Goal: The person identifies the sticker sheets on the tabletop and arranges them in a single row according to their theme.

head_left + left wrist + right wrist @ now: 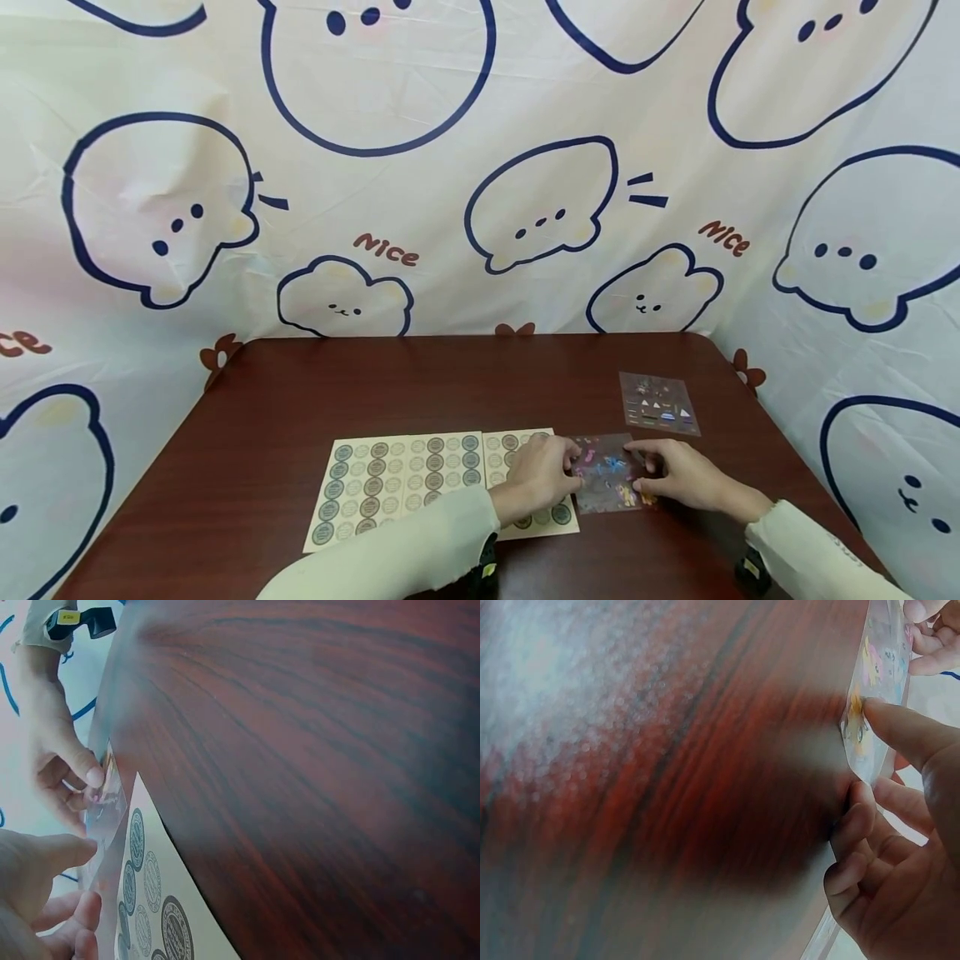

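Observation:
A clear sticker sheet (609, 487) with small pink, blue and yellow figures spans the space between both hands. At its left edge, the left hand (534, 477) pinches it, the wrist passing over a cream sheet of round labels (405, 475). The right hand (688, 477) grips the right edge, thumb on the printed face and fingers curled behind, as the right wrist view shows. In that view the sticker sheet (877, 667) is tilted and slightly bent. The label sheet (154, 900) lies close beside the left hand (45, 892) in the left wrist view.
Another clear sticker sheet (660, 404) with silvery shapes lies farther back at the right on the dark brown table (450, 383). A second cream label sheet (517, 442) adjoins the first, partly under the left hand. A printed cloth (442, 200) hangs around the table's back and sides.

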Demonstrator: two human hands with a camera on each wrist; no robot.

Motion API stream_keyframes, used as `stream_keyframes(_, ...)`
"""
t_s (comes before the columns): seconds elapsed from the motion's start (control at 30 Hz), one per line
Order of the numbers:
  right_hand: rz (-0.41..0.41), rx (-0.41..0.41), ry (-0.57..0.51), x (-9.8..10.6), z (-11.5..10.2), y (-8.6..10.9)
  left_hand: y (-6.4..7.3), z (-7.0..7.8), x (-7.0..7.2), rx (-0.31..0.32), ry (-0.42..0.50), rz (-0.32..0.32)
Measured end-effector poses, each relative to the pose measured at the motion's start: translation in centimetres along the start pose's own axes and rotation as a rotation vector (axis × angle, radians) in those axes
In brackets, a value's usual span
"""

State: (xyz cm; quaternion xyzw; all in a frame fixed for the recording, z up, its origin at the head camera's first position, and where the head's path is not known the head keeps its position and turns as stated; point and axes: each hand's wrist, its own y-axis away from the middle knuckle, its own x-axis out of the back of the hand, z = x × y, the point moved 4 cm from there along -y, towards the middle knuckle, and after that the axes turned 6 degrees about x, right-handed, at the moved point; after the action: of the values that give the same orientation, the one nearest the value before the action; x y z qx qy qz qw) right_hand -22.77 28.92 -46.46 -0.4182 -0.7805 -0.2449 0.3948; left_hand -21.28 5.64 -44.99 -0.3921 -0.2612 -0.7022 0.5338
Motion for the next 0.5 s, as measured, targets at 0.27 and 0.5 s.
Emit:
stream_keyframes(0.27, 0.015, -0.03, 0.035, -0.27, -0.11, -0.06, -0.01, -0.34, -0.33, -0.008, -0.033, -0.01)
stream_keyframes(0.5, 0.016, -0.057, 0.076, -0.08, -0.47, -0.13, -0.14, -0.55, -0.5, -0.027, -0.067, -0.002)
